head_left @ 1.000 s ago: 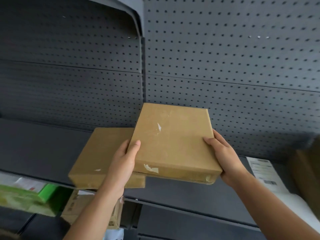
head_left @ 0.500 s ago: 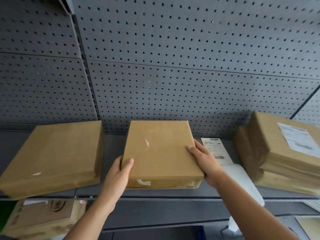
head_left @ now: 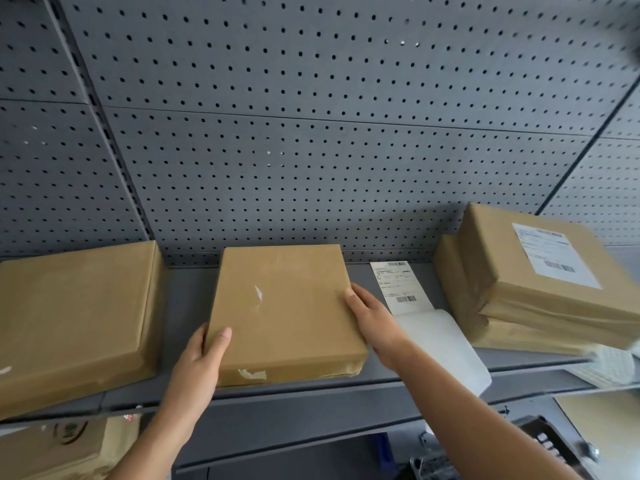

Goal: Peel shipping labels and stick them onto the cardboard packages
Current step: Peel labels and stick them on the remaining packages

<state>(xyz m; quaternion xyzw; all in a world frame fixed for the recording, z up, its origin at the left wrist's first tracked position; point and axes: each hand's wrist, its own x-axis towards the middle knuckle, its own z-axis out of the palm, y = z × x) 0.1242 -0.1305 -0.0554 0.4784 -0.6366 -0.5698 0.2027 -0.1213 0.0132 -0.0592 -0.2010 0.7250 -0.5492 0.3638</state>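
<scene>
Package (head_left: 282, 313): flat, stiff cardboard, likely light, on the shelf (head_left: 311, 393) left of the label strip (head_left: 398, 285); left hand (head_left: 201, 362) and right hand (head_left: 372, 317) clasp its side edges, the best hold.

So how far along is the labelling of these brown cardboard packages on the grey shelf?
Done: the top package of the right-hand stack carries a white label. In hand: the left hand and right hand grip the bare middle package resting on the grey shelf. Left: it and the large left package show no label; the white label strip waits alongside.
</scene>
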